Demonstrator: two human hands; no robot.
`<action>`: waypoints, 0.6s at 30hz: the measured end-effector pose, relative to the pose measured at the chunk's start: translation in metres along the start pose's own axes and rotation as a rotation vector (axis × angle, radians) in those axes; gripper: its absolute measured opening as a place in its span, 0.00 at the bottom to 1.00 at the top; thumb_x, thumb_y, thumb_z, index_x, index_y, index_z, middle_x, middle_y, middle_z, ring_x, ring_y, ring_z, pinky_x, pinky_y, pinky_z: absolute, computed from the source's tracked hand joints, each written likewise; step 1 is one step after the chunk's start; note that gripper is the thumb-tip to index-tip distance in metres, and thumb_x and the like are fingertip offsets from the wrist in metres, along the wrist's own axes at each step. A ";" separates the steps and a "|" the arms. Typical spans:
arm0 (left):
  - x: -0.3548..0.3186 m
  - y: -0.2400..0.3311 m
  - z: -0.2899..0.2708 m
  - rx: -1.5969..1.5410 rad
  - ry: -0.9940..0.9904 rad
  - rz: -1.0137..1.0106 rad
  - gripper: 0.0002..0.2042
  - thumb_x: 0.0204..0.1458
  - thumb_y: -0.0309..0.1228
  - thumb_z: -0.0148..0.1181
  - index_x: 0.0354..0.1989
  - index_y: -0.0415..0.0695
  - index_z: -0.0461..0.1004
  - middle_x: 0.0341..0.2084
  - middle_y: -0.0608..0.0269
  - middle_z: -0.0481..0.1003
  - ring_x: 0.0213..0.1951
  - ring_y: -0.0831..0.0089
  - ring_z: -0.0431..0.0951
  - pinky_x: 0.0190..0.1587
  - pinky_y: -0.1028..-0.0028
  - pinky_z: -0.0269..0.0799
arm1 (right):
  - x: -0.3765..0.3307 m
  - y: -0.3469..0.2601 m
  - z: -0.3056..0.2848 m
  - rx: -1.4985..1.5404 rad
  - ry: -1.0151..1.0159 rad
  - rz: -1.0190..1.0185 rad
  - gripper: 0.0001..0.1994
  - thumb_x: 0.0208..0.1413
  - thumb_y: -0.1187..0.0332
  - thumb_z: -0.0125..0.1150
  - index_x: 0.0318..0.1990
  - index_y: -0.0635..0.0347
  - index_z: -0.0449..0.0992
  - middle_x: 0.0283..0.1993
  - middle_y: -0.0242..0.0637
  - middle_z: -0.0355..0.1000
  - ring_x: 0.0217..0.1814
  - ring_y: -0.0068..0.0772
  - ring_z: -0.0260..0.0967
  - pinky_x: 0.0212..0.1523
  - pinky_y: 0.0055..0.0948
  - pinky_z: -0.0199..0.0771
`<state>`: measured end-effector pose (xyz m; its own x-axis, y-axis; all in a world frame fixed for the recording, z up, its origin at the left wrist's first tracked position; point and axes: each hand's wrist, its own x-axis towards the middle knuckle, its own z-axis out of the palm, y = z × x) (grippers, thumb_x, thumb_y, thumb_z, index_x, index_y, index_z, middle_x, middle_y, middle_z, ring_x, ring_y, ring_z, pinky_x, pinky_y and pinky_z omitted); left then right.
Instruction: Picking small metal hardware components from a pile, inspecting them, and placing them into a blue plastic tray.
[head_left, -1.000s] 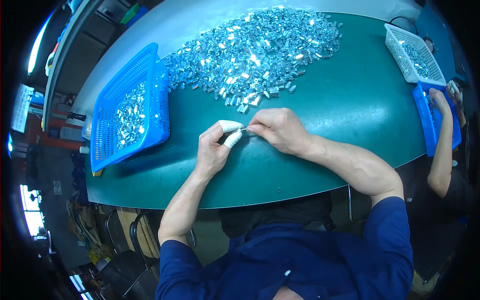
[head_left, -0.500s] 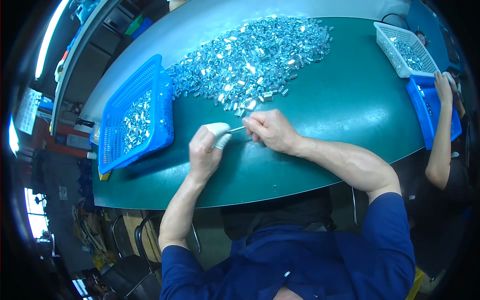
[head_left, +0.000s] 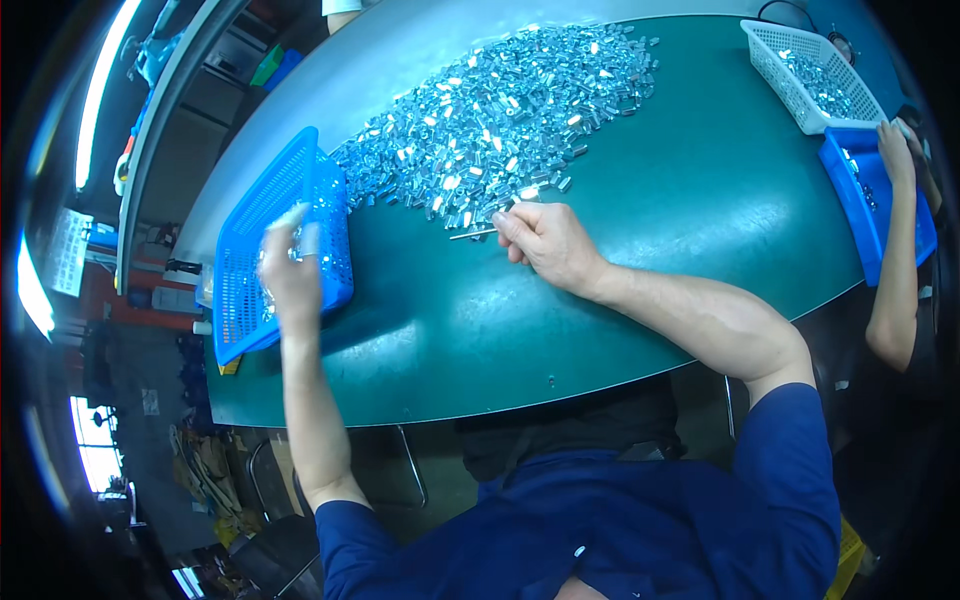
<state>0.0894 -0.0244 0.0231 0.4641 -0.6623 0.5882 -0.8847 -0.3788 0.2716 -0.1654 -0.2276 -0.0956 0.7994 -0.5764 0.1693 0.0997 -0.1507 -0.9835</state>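
Observation:
My left hand [head_left: 290, 275], with white covers on some fingers, is over the blue basket [head_left: 232, 285] at the left. It is blurred by motion, but its covered fingers look apart and I see nothing between them. Small shiny metal pieces lie inside that basket, partly hidden behind the hand. My right hand [head_left: 555, 245] is closed on a thin metal rod [head_left: 472, 234], which points left over the green table [head_left: 620, 290]. Just beyond the rod spreads a large heap of small shiny metal pieces [head_left: 500, 120].
At the far right stands a white basket [head_left: 815, 75] of metal pieces, with a blue tray [head_left: 850, 200] in front of it. Another person's hands [head_left: 898, 150] are at that tray. The table's curved front edge runs close to my body.
My left hand has moved from the rod's tip leftward to over the blue basket. My right hand keeps hold of the rod, whose left end is now free. The view has shifted slightly.

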 end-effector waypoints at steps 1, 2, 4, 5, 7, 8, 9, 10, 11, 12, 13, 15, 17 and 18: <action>-0.003 0.010 0.024 0.038 -0.096 0.062 0.17 0.58 0.25 0.66 0.56 0.41 0.79 0.54 0.48 0.79 0.57 0.51 0.78 0.60 0.57 0.73 | 0.000 0.004 -0.001 -0.007 0.007 0.006 0.22 0.72 0.56 0.55 0.29 0.62 0.78 0.21 0.32 0.75 0.22 0.20 0.69 0.24 0.27 0.67; -0.004 0.017 0.041 0.084 -0.186 0.122 0.17 0.58 0.24 0.65 0.57 0.42 0.79 0.54 0.47 0.78 0.58 0.50 0.77 0.61 0.58 0.72 | 0.000 0.005 0.002 0.010 0.002 -0.012 0.22 0.73 0.56 0.55 0.29 0.62 0.78 0.21 0.32 0.75 0.22 0.20 0.69 0.24 0.27 0.66; -0.002 0.002 0.084 0.033 -0.211 0.098 0.18 0.57 0.22 0.63 0.57 0.40 0.78 0.55 0.45 0.77 0.59 0.47 0.76 0.62 0.58 0.72 | -0.002 0.003 0.005 0.022 -0.008 -0.028 0.22 0.73 0.56 0.55 0.29 0.63 0.78 0.21 0.32 0.75 0.22 0.19 0.69 0.23 0.26 0.66; -0.001 -0.003 0.096 0.079 -0.227 0.071 0.18 0.57 0.21 0.62 0.58 0.40 0.78 0.56 0.44 0.76 0.59 0.47 0.76 0.62 0.58 0.72 | -0.003 -0.002 0.005 -0.003 -0.023 -0.006 0.21 0.71 0.56 0.55 0.29 0.63 0.79 0.21 0.35 0.76 0.23 0.24 0.73 0.27 0.30 0.69; 0.004 -0.011 0.120 0.076 -0.234 0.013 0.16 0.56 0.20 0.62 0.55 0.38 0.78 0.55 0.43 0.75 0.56 0.45 0.77 0.60 0.58 0.73 | -0.003 -0.004 0.005 -0.034 -0.031 0.016 0.21 0.70 0.56 0.55 0.30 0.63 0.80 0.22 0.38 0.78 0.25 0.29 0.76 0.31 0.34 0.72; 0.003 -0.016 0.124 0.074 -0.233 0.016 0.16 0.56 0.20 0.62 0.55 0.38 0.78 0.55 0.43 0.75 0.56 0.45 0.77 0.60 0.58 0.73 | -0.003 -0.003 0.007 -0.014 -0.040 0.025 0.21 0.70 0.56 0.56 0.30 0.64 0.80 0.22 0.39 0.78 0.25 0.30 0.76 0.31 0.34 0.73; -0.002 -0.022 0.126 0.045 -0.232 -0.047 0.14 0.56 0.20 0.62 0.52 0.38 0.79 0.52 0.45 0.76 0.54 0.45 0.78 0.58 0.57 0.74 | -0.002 -0.002 0.008 0.008 -0.051 0.033 0.21 0.70 0.56 0.56 0.30 0.64 0.80 0.22 0.39 0.78 0.25 0.30 0.77 0.31 0.34 0.73; -0.006 -0.018 0.126 0.013 -0.241 -0.107 0.13 0.56 0.19 0.63 0.49 0.37 0.79 0.49 0.46 0.76 0.51 0.46 0.78 0.56 0.57 0.74 | -0.002 -0.002 0.007 0.009 -0.043 0.040 0.21 0.70 0.56 0.56 0.30 0.64 0.80 0.22 0.39 0.78 0.25 0.30 0.77 0.31 0.34 0.73; -0.013 -0.013 0.129 -0.035 -0.205 -0.067 0.10 0.55 0.18 0.64 0.45 0.37 0.79 0.44 0.48 0.76 0.47 0.47 0.79 0.52 0.57 0.75 | -0.002 -0.002 0.005 -0.013 -0.046 0.038 0.21 0.70 0.56 0.56 0.29 0.64 0.80 0.22 0.39 0.77 0.25 0.31 0.77 0.31 0.35 0.73; -0.020 -0.009 0.130 -0.033 -0.173 -0.014 0.10 0.55 0.18 0.65 0.45 0.37 0.79 0.42 0.50 0.77 0.44 0.51 0.80 0.48 0.59 0.76 | -0.002 -0.002 0.004 -0.034 -0.052 0.036 0.21 0.70 0.56 0.57 0.29 0.64 0.80 0.22 0.40 0.77 0.25 0.31 0.77 0.31 0.35 0.73; -0.024 -0.004 0.127 -0.080 -0.212 -0.045 0.10 0.55 0.19 0.65 0.46 0.38 0.80 0.41 0.52 0.77 0.42 0.56 0.81 0.47 0.62 0.77 | -0.002 -0.002 0.004 -0.031 -0.053 0.041 0.21 0.70 0.56 0.57 0.29 0.64 0.80 0.22 0.40 0.77 0.25 0.31 0.77 0.31 0.35 0.73; -0.034 0.009 0.118 -0.125 -0.255 -0.083 0.11 0.56 0.20 0.66 0.47 0.38 0.80 0.40 0.53 0.78 0.39 0.60 0.81 0.46 0.65 0.77 | -0.003 0.000 0.002 -0.038 -0.059 0.002 0.20 0.71 0.58 0.57 0.30 0.62 0.79 0.21 0.32 0.75 0.21 0.19 0.68 0.23 0.28 0.65; -0.046 0.021 0.105 -0.166 -0.340 -0.137 0.12 0.55 0.21 0.68 0.48 0.38 0.80 0.37 0.55 0.79 0.37 0.66 0.80 0.44 0.69 0.77 | -0.004 -0.006 0.002 -0.046 -0.078 0.006 0.19 0.71 0.58 0.58 0.30 0.62 0.79 0.22 0.33 0.76 0.21 0.20 0.69 0.24 0.28 0.66; -0.054 0.024 0.102 -0.205 -0.328 -0.131 0.14 0.54 0.21 0.68 0.50 0.40 0.81 0.36 0.58 0.79 0.37 0.71 0.79 0.44 0.71 0.76 | -0.004 -0.007 0.003 -0.058 -0.090 0.009 0.19 0.70 0.59 0.58 0.30 0.63 0.79 0.22 0.33 0.76 0.22 0.21 0.70 0.25 0.29 0.67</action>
<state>0.0475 -0.0639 -0.0794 0.5334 -0.8005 0.2733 -0.7920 -0.3592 0.4937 -0.1678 -0.2217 -0.0899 0.8502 -0.5043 0.1513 0.0594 -0.1937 -0.9793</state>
